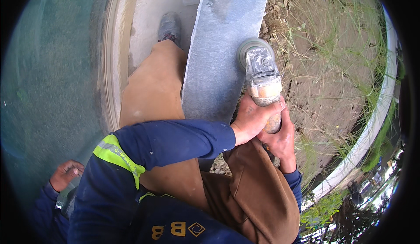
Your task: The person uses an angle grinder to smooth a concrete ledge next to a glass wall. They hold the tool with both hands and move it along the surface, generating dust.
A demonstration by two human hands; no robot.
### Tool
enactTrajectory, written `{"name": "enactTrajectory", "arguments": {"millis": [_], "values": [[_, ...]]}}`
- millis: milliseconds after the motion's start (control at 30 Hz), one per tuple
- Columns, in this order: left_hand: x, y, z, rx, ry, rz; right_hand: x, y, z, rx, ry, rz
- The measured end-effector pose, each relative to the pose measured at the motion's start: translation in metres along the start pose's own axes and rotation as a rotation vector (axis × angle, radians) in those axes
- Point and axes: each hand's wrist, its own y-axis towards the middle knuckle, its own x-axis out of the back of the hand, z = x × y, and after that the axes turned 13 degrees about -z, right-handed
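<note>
An angle grinder, its worn body coated in pale dust, is held in both my hands. My left hand wraps around the grinder just behind its head. Lower down, my right hand closes around the rear of the body, its fingers partly hidden. The round grinding disc lies over the right edge of a long blue-grey stone slab; whether it touches the stone, I cannot tell. The slab runs away from me beside my leg in brown trousers.
Dry soil and thin grass border the slab on the right, inside a curved pale kerb. A pale frame edges a greenish glassy surface at left. Another hand with a blue sleeve shows there, possibly reflected.
</note>
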Motion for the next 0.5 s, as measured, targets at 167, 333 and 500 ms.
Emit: {"name": "enactTrajectory", "arguments": {"millis": [167,333,500], "values": [[0.008,-0.005,-0.005,0.040,-0.024,-0.039,-0.002,0.003,0.006,0.014,-0.059,0.078],[0.007,-0.003,-0.009,0.040,0.000,-0.018,-0.004,0.002,0.007,0.026,-0.045,0.040],[0.005,0.000,-0.004,0.030,0.003,-0.026,-0.004,0.003,0.006,-0.030,-0.029,0.050]]}}
